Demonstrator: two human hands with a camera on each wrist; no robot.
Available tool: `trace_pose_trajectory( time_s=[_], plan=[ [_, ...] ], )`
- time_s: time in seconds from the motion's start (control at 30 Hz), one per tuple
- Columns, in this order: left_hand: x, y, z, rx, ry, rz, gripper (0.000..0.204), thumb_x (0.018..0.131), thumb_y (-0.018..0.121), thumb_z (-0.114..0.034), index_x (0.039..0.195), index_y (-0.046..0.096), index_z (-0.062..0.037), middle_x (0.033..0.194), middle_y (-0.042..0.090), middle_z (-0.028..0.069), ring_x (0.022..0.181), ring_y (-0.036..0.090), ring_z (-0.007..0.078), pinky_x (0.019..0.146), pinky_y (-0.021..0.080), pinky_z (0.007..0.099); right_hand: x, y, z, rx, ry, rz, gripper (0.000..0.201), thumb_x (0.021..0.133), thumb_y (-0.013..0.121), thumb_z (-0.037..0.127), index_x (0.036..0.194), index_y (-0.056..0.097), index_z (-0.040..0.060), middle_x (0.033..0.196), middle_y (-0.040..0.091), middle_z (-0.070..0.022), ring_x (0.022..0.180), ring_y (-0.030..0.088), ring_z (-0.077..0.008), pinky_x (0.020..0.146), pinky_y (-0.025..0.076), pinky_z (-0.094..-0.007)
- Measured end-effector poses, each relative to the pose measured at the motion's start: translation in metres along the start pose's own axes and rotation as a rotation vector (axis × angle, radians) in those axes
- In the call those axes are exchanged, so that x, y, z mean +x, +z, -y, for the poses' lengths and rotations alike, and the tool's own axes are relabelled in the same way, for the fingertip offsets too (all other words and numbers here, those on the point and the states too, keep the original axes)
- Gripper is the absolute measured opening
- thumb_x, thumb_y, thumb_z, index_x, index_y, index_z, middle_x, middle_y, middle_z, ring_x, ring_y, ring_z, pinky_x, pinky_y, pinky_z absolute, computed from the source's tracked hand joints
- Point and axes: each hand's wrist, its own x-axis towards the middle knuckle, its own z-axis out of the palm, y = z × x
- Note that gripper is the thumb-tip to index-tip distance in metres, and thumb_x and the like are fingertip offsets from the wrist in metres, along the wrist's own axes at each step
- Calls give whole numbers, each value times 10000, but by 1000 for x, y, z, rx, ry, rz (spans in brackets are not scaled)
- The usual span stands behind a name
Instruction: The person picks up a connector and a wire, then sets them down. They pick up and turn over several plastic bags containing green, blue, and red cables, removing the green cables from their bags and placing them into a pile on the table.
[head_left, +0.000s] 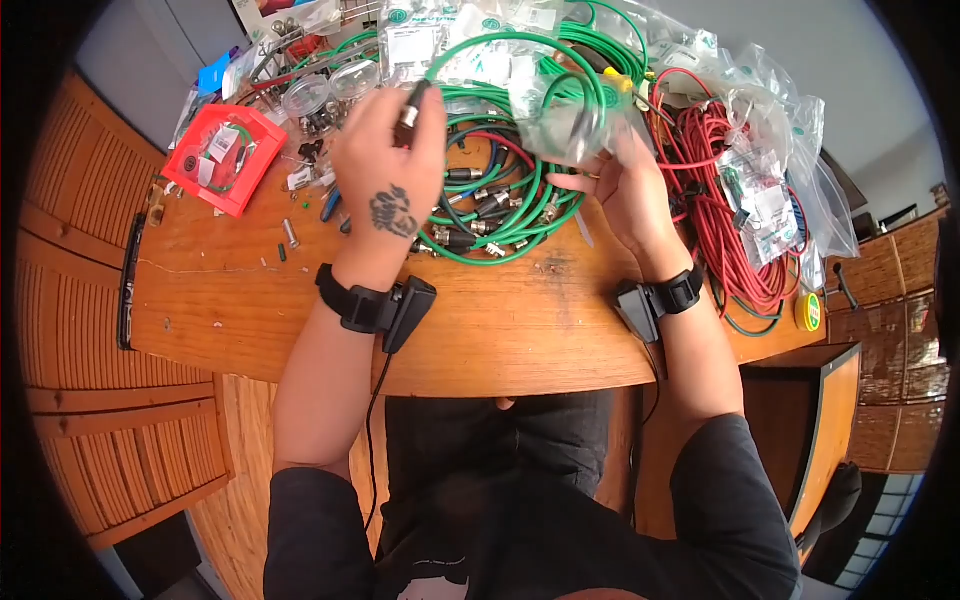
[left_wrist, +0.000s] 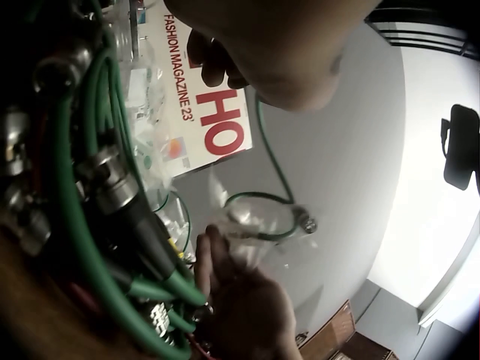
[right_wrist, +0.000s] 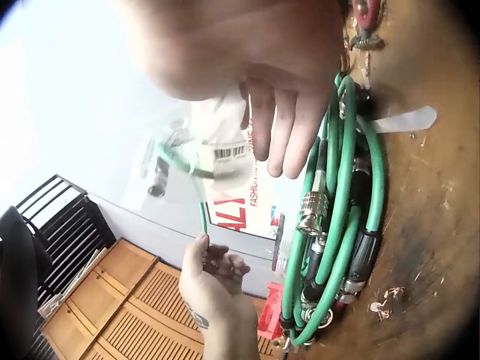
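My left hand (head_left: 388, 165) grips a green cable (head_left: 510, 37) near its black-and-silver connector (head_left: 409, 116). From there the cable arcs over to the right, and its other end lies coiled inside a clear plastic bag (head_left: 560, 135). My right hand (head_left: 637, 195) holds this bag up by its edge, with the other fingers (right_wrist: 279, 135) stretched out below. A white barcode label (right_wrist: 229, 152) shows on the bag in the right wrist view. Beneath both hands lies a coil of green cables (head_left: 500, 262) with several metal-ended connectors.
Red cables (head_left: 715, 225) are heaped at the right beside clear bags (head_left: 825, 200). At the left stands a red tray (head_left: 262, 150) with a bagged green cable. Round clear containers (head_left: 307, 96) and small metal parts crowd the back left. A yellow tin (head_left: 808, 312) sits near the right edge.
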Motion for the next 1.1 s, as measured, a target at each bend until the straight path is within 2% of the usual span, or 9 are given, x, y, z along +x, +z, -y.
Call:
trace_pose_trajectory(
  time_s=[0.13,0.23,0.33,0.5,0.57,0.67,0.8,0.9,1.1],
  plan=[
    [-13,9,-4,-117,-31,186,133,843,666,-91,928,647,10,704,617,94,575,558,148,566,444,277,-8,9,6,215,42,74,446,1045,331,356,1365,422,60,1172,602,-135,1003,636,-233,757,563,-348],
    [-17,6,-9,-13,-21,376,163,833,642,-90,977,618,-17,718,635,126,531,572,197,542,446,310,-7,2,7,-63,116,178,531,1008,393,418,1441,359,113,1375,483,-145,1165,548,-212,848,551,-339],
    [-18,11,-8,11,-108,372,175,833,615,-103,991,586,-34,713,631,156,512,578,267,525,442,362,-6,2,3,122,146,245,493,1020,396,381,1434,376,113,1207,575,-131,1009,610,-200,769,551,-312],
    [-15,7,-8,125,-193,431,171,843,593,-122,983,564,-29,687,603,168,599,610,305,581,452,399,-10,3,6,15,144,345,645,867,681,32,1433,379,95,1265,536,-93,1104,548,-143,873,528,-315],
    [-17,7,-3,24,-37,498,191,849,591,-130,1006,549,-29,708,609,179,626,605,321,597,452,393,-11,8,4,-73,85,340,626,878,670,35,1431,381,88,1273,533,-93,1110,542,-135,879,523,-306],
    [-15,6,-8,-36,-115,603,215,882,596,-147,1044,524,-24,703,595,178,609,590,303,587,446,393,-11,9,3,-136,22,295,590,893,658,43,1421,397,79,1283,533,-84,1120,533,-123,895,509,-288],
    [-15,11,0,-44,-122,466,193,925,575,-210,966,554,-22,636,617,149,614,619,353,575,457,430,-9,5,0,-136,-1,256,557,892,665,49,1399,436,73,1279,543,-60,1126,527,-117,916,491,-271],
    [-13,10,-3,-281,-366,415,207,1015,482,-215,1012,493,-8,570,538,31,497,499,78,487,376,225,-7,5,-2,-186,-42,284,608,852,709,36,1397,442,72,1255,554,-31,1076,552,-105,900,496,-272],
    [-9,7,-3,-544,-331,133,241,1052,351,-249,1059,374,-9,593,574,78,481,524,140,503,417,264,-7,4,1,-272,-52,300,656,812,737,7,1395,440,58,1203,592,-49,1040,584,-121,869,512,-265]
  ],
)
